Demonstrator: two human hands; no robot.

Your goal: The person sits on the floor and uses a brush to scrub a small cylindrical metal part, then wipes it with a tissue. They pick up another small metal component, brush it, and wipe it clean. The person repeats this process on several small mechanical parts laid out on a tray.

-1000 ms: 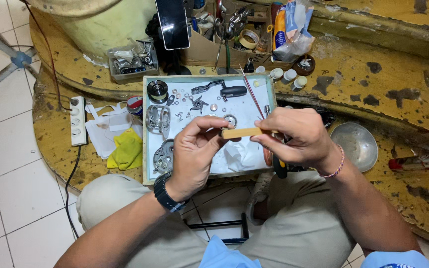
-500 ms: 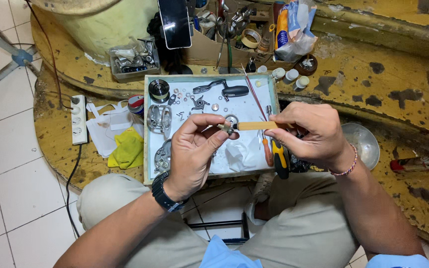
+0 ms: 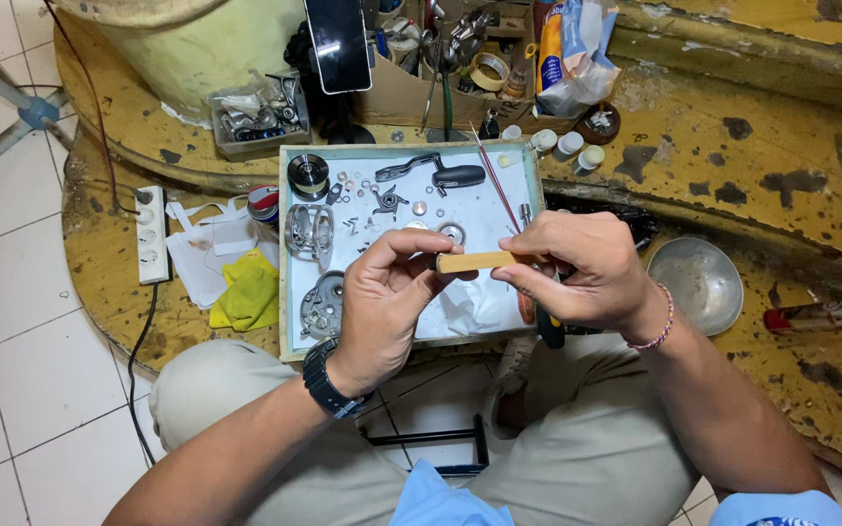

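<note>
Over a tray (image 3: pixel 289 292) of fishing-reel parts, left hand (image 3: pixel 382 297) and right hand (image 3: pixel 577 273) pinch a light, stiff wooden-handled tool (image 3: pixel 475 261) by its ends.

Handle (image 3: pixel 475 261), centre frame: tan. Tray (image 3: pixel 528 156), upper centre: white floor, pale green rim. Cloth (image 3: pixel 246 292), left of tray: yellow. Power strip (image 3: pixel 151 234), left: white. Bench (image 3: pixel 733 127), upper right: yellow with dark patches. Bowl (image 3: pixel 699 282), right: grey metal. Wristwatch (image 3: pixel 328 385): black.
</note>
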